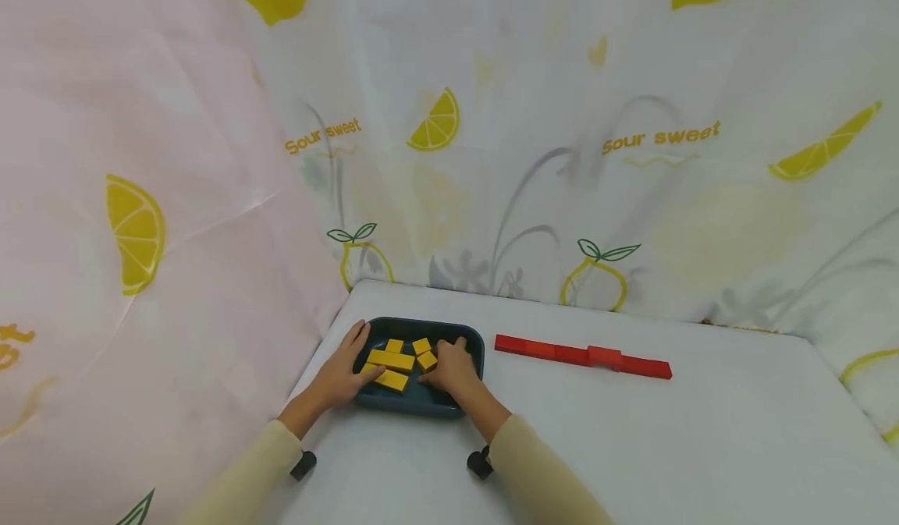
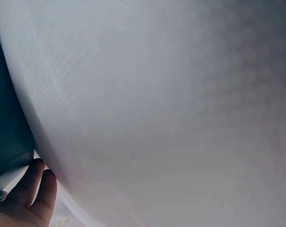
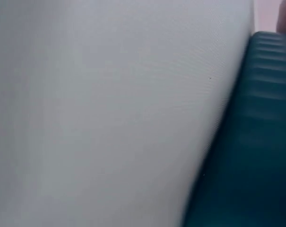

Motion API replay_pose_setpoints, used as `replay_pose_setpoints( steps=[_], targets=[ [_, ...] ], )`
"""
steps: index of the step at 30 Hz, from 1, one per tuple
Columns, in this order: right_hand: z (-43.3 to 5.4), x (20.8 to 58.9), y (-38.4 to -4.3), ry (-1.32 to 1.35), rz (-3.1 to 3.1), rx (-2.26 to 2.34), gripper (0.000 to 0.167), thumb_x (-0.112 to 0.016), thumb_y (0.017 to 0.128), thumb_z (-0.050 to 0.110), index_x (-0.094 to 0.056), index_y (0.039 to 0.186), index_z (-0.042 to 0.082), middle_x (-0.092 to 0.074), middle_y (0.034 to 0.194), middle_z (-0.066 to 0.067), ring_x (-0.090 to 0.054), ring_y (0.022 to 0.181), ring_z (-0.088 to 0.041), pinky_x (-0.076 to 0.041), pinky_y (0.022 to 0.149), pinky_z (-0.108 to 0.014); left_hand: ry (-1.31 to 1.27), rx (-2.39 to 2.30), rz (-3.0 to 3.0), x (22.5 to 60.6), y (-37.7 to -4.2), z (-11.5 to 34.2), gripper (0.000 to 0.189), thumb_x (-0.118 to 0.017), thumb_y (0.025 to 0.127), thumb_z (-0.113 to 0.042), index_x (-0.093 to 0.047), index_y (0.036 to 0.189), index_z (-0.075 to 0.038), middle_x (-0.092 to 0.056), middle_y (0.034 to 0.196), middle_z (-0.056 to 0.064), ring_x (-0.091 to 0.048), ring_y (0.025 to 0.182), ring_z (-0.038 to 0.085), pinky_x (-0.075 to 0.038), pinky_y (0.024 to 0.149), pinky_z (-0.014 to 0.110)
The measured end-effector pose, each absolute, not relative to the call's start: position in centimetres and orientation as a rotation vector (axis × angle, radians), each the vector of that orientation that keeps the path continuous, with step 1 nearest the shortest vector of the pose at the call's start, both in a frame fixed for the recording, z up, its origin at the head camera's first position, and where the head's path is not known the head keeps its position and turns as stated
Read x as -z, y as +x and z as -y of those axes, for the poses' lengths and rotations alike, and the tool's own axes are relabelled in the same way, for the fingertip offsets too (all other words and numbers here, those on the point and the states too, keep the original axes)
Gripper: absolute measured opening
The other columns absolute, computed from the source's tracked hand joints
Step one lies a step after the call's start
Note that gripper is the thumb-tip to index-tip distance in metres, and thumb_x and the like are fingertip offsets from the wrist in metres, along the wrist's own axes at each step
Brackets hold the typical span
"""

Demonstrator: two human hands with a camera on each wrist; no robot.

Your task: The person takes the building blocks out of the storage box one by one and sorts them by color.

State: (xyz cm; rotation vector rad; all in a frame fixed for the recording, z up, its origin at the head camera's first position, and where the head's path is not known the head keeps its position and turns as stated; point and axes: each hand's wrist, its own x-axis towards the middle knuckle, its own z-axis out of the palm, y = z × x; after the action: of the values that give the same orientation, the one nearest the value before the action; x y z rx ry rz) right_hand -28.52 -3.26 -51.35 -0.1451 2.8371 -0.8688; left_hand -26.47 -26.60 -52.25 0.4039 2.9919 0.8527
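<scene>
A dark teal tray (image 1: 414,409) on the table holds several yellow blocks, long bars (image 1: 391,360) on the left and small cubes (image 1: 421,346) toward the middle. My left hand (image 1: 342,377) straddles the tray's left rim, fingers fairly straight along the outside and thumb reaching in over a yellow bar (image 1: 393,381). In the left wrist view, fingers (image 2: 44,194) lie right beside the tray wall (image 2: 10,109). Inside the tray's right half, my right hand (image 1: 455,370) spreads its fingers and thumb beside a tilted yellow cube (image 1: 427,362). The right wrist view shows mostly the tray's outer wall (image 3: 256,142).
Right of the tray, red blocks (image 1: 583,355) form a long row on the white table (image 1: 702,447), one piece sitting a little higher. A lemon-print cloth (image 1: 520,158) stands behind and at the left. Dark wrist devices (image 1: 481,463) hang below the forearms.
</scene>
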Motion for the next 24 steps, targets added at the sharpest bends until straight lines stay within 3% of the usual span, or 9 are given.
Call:
replay_pose_setpoints(
  steps=[7,19,24],
  targets=[
    [3.23,51.33,-29.32,-0.186,-2.708,1.03,0.057,-0.091,0.07,0.031,-0.064,0.113,0.006,-0.054,0.117,-0.016,-0.056,0.095,-0.024,-0.054,0.097,-0.044,0.419,-0.863,-3.007,52.01,-26.89,26.71,0.093,-0.064,0.093,-0.048,-0.015,0.158,-0.001,-0.011,0.165,0.021,-0.023,0.148,0.044,-0.026,0.116,0.062],
    [2.92,51.55,-29.03,-0.272,-2.65,1.122,0.037,-0.088,0.074,0.026,-0.061,0.093,0.012,-0.057,0.097,-0.005,-0.048,0.094,-0.021,-0.053,0.089,-0.037,0.43,-0.882,-2.987,52.5,-27.05,26.65,0.094,-0.064,0.092,-0.048,-0.015,0.158,-0.002,-0.011,0.165,0.021,-0.023,0.147,0.045,-0.027,0.116,0.062],
    [2.96,51.24,-29.14,-0.309,-2.694,1.154,0.031,-0.087,0.076,0.024,-0.062,0.09,0.012,-0.058,0.097,-0.004,-0.049,0.096,-0.022,-0.052,0.093,-0.038,0.423,-0.883,-2.984,52.06,-27.23,26.6,0.094,-0.065,0.092,-0.047,-0.015,0.157,-0.001,-0.01,0.164,0.022,-0.022,0.147,0.046,-0.026,0.116,0.063]
  ],
)
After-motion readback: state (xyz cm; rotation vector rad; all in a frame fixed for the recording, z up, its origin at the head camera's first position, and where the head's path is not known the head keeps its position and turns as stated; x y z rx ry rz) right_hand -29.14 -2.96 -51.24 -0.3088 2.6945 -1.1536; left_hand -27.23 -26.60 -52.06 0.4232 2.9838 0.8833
